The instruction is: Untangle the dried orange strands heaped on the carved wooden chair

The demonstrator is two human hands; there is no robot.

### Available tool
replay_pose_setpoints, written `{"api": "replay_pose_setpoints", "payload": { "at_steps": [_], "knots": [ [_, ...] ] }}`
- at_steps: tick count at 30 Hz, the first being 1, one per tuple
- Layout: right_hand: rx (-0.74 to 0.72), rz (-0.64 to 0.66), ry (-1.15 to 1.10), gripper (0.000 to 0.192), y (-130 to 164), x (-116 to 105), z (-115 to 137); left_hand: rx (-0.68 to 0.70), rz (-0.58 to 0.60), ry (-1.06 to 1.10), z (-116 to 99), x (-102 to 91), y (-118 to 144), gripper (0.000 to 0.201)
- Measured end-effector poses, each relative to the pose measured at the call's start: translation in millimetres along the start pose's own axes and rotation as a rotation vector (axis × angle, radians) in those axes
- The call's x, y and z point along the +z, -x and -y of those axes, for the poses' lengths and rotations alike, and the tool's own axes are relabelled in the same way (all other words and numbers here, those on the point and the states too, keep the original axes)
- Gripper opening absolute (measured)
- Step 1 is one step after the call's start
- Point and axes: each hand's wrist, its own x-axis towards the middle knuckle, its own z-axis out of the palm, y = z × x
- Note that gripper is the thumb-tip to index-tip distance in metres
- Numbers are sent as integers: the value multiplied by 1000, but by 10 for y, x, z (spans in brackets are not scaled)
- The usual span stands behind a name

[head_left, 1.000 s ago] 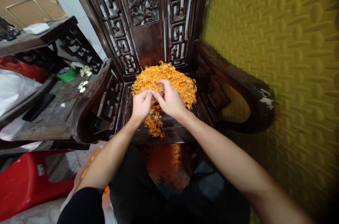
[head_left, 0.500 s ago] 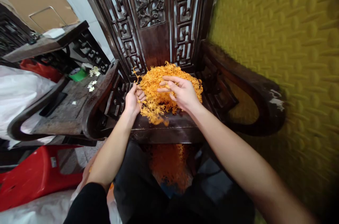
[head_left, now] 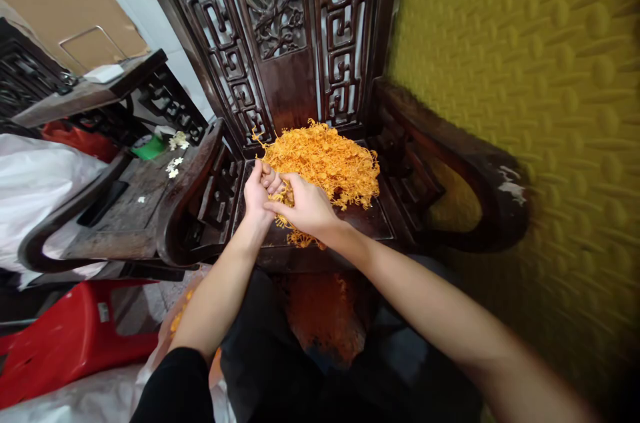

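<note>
Bright orange pile [head_left: 330, 159]: looks fluffy, tangled, made of thin curly strands w/ tiny branched tips, rough edges all round. Sits mounded on dark wood seat [head_left: 370, 226], just in front of carved backrest [head_left: 290, 89]. Also orange: loose clump [head_left: 303, 237] below hands, nr seat's front edge, plus thin strand [head_left: 257, 137] poking up by L thumb.

L hand [head_left: 256, 193]: palm up-ish, fingers curled in, at pile's L front edge. Can't tell if gripping anything. R hand [head_left: 306, 204]: reaching across to L hand, thumb at base of L palm, fingertips mostly hidden; can't tell if pinching. Bits of orange visible btwn both hands; most of pile beyond fingers, up & to R.

In the way: R hand, covering pt of L palm & the strands btwn.

Either side of seat: curved armrests, L [head_left: 173, 209] & R [head_left: 467, 149], R one w/ pale patch. Further L: 2nd chair [head_left: 125, 229] w/ white flowers [head_left: 175, 166] & green item [head_left: 149, 147], then white sack [head_left: 45, 176], red stool [head_left: 70, 336] lower down. Far R: yellow textured surface [head_left: 555, 76].
</note>
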Motion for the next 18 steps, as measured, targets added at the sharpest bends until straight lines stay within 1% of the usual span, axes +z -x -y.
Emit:
{"api": "replay_pose_setpoints", "payload": {
  "at_steps": [3,4,5,7,9,11,13,18],
  "knots": [
    [-53,-4,43,31,-10,27,-38,-1,-47,20,18,-22,18,38],
    [-74,-24,25,23,-25,26,-63,-12,-56,39,8,-24,29,38],
    [-81,-60,-18,20,-46,19,-90,-26,-57,58,-9,-20,43,38],
    [-39,-159,-174,23,-98,-3,-141,-45,-52,73,-55,9,73,40],
    [58,-256,-357,25,-153,-27,-174,-41,-49,44,-98,65,93,43],
    [129,-326,-477,27,-201,-47,-193,-30,-42,7,-126,134,96,45],
    [148,-375,-516,27,-237,-70,-209,-26,-29,-8,-139,200,81,45],
    [143,-432,-488,26,-282,-164,-239,13,-38,-35,-142,307,31,46]
  ]
}}
